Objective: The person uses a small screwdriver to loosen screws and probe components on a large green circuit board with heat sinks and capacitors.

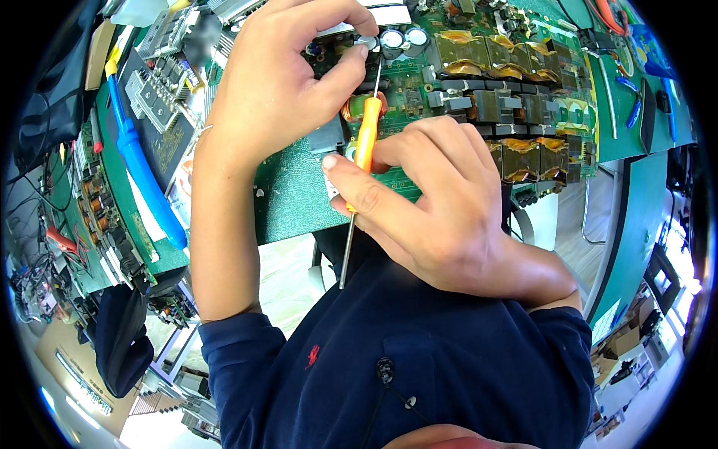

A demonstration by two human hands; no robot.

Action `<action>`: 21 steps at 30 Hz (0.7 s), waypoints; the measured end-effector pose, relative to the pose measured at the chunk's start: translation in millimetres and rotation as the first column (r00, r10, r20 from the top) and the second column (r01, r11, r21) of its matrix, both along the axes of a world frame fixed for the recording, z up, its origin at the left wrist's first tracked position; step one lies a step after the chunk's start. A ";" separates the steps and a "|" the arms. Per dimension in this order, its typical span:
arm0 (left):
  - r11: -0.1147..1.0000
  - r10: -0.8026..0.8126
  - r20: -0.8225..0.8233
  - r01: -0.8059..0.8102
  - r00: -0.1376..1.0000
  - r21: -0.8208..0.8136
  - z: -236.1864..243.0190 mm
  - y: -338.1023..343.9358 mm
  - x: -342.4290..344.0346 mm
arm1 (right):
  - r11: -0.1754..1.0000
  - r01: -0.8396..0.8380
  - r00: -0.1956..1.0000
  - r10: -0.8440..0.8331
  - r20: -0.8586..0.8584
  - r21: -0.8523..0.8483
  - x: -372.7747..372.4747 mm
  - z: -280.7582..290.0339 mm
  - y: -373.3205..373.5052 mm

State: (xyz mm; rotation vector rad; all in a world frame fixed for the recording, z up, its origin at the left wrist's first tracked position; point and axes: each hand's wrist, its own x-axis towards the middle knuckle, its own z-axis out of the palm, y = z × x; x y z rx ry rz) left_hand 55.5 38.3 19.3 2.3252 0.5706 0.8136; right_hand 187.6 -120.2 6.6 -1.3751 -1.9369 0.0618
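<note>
A green circuit board (407, 84) lies on the bench under both hands. At its far edge, my left hand (288, 75) pinches a round silver-topped capacitor (366, 43) between thumb and fingers. Two similar capacitors (404, 40) stand just to the right of it. My right hand (441, 206) is closed around a screwdriver (366, 135) with an orange-yellow handle. Its thin tip points away from me and reaches the base of the capacitors; whether it touches them I cannot tell. Its other metal end sticks out toward me. Beside the handle sits a copper-wound coil (351, 108).
Several amber-taped transformers (465, 58) fill the board's right part. On the left lie a blue-handled tool (138, 161) with a yellow neck and finned metal heatsinks (161, 97). Blue-handled hand tools (634, 105) lie at the right. Another board (101, 209) and tangled wires crowd the far left.
</note>
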 end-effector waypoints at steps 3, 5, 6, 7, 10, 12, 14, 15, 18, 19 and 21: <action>1.000 -0.002 -0.023 0.002 1.000 0.001 -1.8 2.7 -1.5 | 1.000 0.022 0.997 -0.021 -0.074 0.018 -4.6 0.3 3.8; 1.000 0.000 -0.049 0.000 0.999 -0.001 -4.5 7.2 -0.6 | 1.000 0.018 0.994 -0.016 -0.104 0.015 -4.5 1.0 5.2; 1.000 0.001 -0.060 -0.001 0.998 0.007 -6.1 9.2 0.0 | 1.000 0.015 0.993 -0.013 -0.117 0.013 -3.7 1.3 5.5; 0.999 0.005 -0.067 -0.003 0.998 0.032 -7.0 10.0 -0.3 | 1.000 0.011 0.992 -0.009 -0.127 0.010 -2.8 1.8 5.2; 0.999 0.016 -0.079 -0.013 0.997 0.045 -8.2 8.7 -2.0 | 1.000 -0.013 0.991 0.010 -0.132 -0.018 1.6 2.9 2.2; 0.999 0.028 -0.083 -0.025 0.996 0.036 -8.0 6.3 -2.4 | 0.999 -0.029 0.991 0.024 -0.130 -0.036 4.4 3.2 -0.3; 0.999 0.027 -0.075 -0.025 0.997 0.025 -7.7 5.0 -1.6 | 0.998 -0.038 0.991 0.031 -0.129 -0.052 7.5 3.6 -2.4; 1.000 0.022 -0.068 -0.021 0.997 0.018 -7.5 4.6 -1.5 | 0.999 -0.038 0.991 0.032 -0.127 -0.039 9.3 4.0 -3.3; 0.997 0.028 -0.112 -0.019 0.993 0.081 -7.1 5.5 -1.6 | 0.994 -0.069 0.990 0.057 -0.132 -0.087 15.5 6.6 -5.8; 0.994 0.027 -0.110 -0.015 0.994 0.112 -7.4 6.5 -0.9 | 0.994 -0.062 0.993 0.052 -0.109 -0.089 17.7 7.9 -6.9; 0.986 0.017 -0.077 -0.003 0.997 0.169 -8.2 7.6 0.4 | 0.993 -0.057 0.996 0.049 -0.079 -0.100 22.1 10.8 -8.9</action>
